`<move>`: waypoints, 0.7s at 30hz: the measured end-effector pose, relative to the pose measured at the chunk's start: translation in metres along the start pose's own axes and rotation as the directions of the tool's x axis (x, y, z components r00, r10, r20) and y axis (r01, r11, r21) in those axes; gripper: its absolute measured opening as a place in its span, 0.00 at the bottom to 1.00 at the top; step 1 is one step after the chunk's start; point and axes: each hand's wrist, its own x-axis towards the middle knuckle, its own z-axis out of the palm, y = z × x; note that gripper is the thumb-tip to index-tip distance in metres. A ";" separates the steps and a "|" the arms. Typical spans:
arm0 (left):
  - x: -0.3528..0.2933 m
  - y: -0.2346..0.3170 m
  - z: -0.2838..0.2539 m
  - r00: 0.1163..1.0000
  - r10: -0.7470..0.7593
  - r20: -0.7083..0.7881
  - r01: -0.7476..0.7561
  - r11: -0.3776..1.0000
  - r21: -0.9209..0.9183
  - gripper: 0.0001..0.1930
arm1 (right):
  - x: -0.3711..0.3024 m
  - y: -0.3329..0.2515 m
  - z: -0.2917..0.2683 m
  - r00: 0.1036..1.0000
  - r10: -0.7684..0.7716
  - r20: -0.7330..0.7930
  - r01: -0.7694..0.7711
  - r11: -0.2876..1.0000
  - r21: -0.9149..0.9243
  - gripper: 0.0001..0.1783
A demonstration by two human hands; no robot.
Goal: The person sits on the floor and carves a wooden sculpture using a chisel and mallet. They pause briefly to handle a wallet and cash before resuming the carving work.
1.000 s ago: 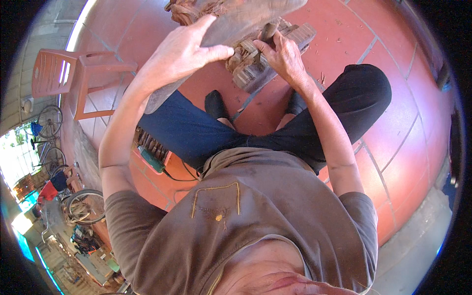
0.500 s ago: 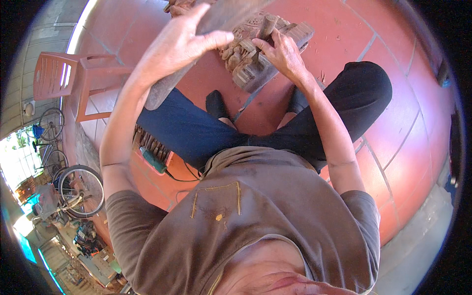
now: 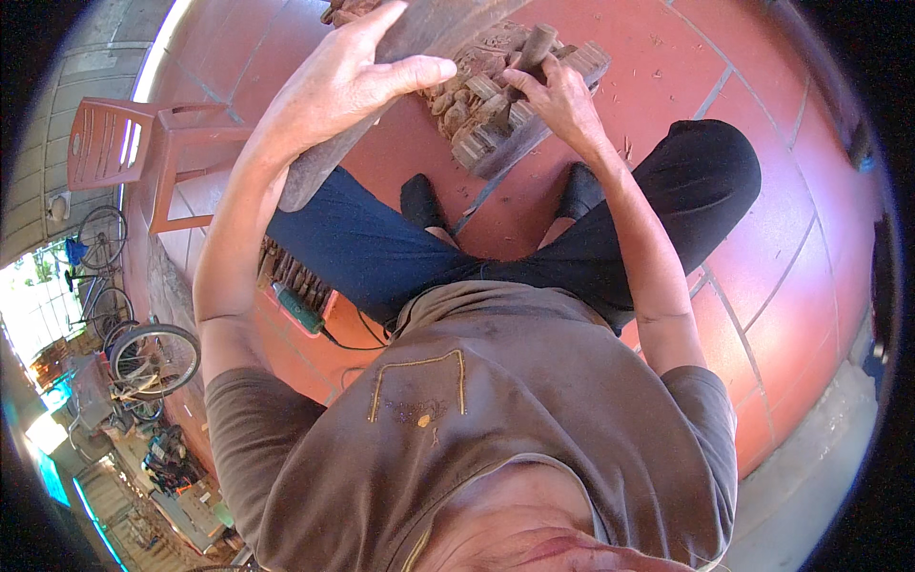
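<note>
My left hand (image 3: 348,91) is raised at the upper left, wrapped around a long, flat-sided wooden mallet (image 3: 319,176). Its thumb stretches across the wood, and the other fingers are partly hidden. Below the mallet's far end lies a wood carving (image 3: 472,133) with deep relief, resting on the floor beyond my feet. My right hand (image 3: 564,103) rests at the carving's right side. Its fingers and thumb close round a chisel (image 3: 538,46) with a thick wooden handle, whose top pokes up above the hand. The chisel's tip cannot be made out clearly.
Red tiled floor (image 3: 762,248) with scattered wood chips surrounds the carving. A brown plastic chair (image 3: 157,157) stands to the left. Beside my left thigh sit a green corded power tool (image 3: 298,310) and a row of tools (image 3: 281,272). Bicycles (image 3: 155,360) stand farther left.
My right hand and the chisel have shifted slightly to the right over the carving. The mallet has tilted a little in my left hand, which stays nearly in place.
</note>
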 end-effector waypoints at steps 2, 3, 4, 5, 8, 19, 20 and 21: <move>0.002 0.010 -0.006 0.999 -0.012 -0.038 0.014 0.999 0.047 0.34 | -0.005 -0.002 -0.005 0.999 0.046 -0.026 -0.046 0.998 0.034 0.22; 0.001 0.027 -0.008 0.994 -0.106 -0.015 0.105 0.993 -0.046 0.34 | -0.007 -0.001 -0.007 0.998 0.047 -0.033 -0.046 0.999 0.027 0.22; 0.000 0.031 -0.007 0.994 -0.106 -0.022 0.104 0.993 -0.057 0.34 | -0.008 -0.002 -0.007 0.998 0.044 -0.035 -0.043 0.999 0.026 0.22; 0.000 0.034 -0.007 0.994 -0.106 -0.028 0.103 0.992 -0.069 0.34 | -0.010 -0.003 -0.008 0.998 0.041 -0.037 -0.041 0.999 0.024 0.22; -0.001 0.022 -0.002 0.998 -0.021 -0.066 0.018 0.999 -0.048 0.34 | -0.016 -0.008 -0.006 0.996 -0.060 -0.070 0.057 0.997 -0.046 0.21; -0.015 -0.005 0.037 0.973 -0.212 0.085 0.168 0.917 0.361 0.36 | -0.017 -0.011 0.002 0.985 -0.163 -0.055 0.156 0.982 -0.104 0.20; -0.015 -0.006 0.034 0.977 -0.198 0.074 0.166 0.935 0.315 0.36 | -0.017 -0.010 0.002 0.981 -0.181 -0.070 0.173 0.980 -0.102 0.20; -0.016 -0.007 0.030 0.981 -0.185 0.063 0.162 0.950 0.268 0.35 | -0.016 -0.010 0.002 0.983 -0.174 -0.062 0.167 0.981 -0.103 0.20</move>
